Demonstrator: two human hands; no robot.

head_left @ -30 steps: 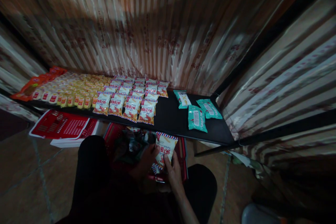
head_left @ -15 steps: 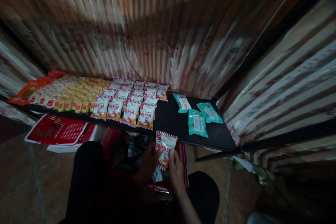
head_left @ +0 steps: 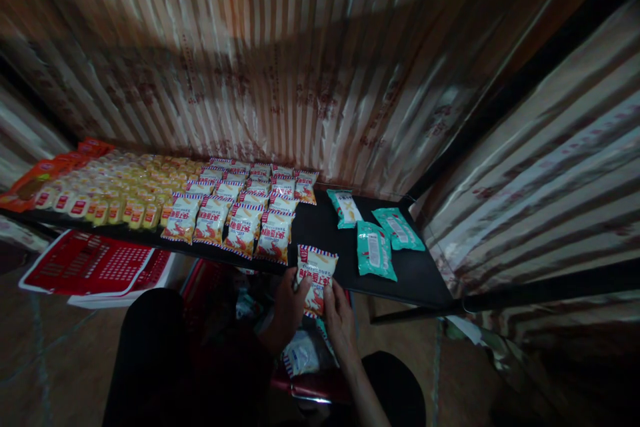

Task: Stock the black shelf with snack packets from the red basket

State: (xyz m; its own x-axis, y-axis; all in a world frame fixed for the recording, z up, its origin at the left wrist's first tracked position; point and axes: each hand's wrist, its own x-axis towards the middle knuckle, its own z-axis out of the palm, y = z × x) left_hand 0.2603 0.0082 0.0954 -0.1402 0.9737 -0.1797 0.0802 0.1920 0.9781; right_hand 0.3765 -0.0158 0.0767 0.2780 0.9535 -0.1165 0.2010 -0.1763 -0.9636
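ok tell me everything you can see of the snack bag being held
The snack bag is mostly white, with red lettering, a red upper-left corner, a striped top edge and a shrimp-like picture lower down. It looks like plastic film, slightly puffed and apparently sealed. It is held roughly upright, printed side to the camera, between the left hand and right hand, thumbs on its front, over the red basket.

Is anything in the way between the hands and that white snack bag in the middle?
No, nothing visible is. The left hand and right hand already hold the snack bag, one at each side. The teal packets lie on the black shelf, not between them.
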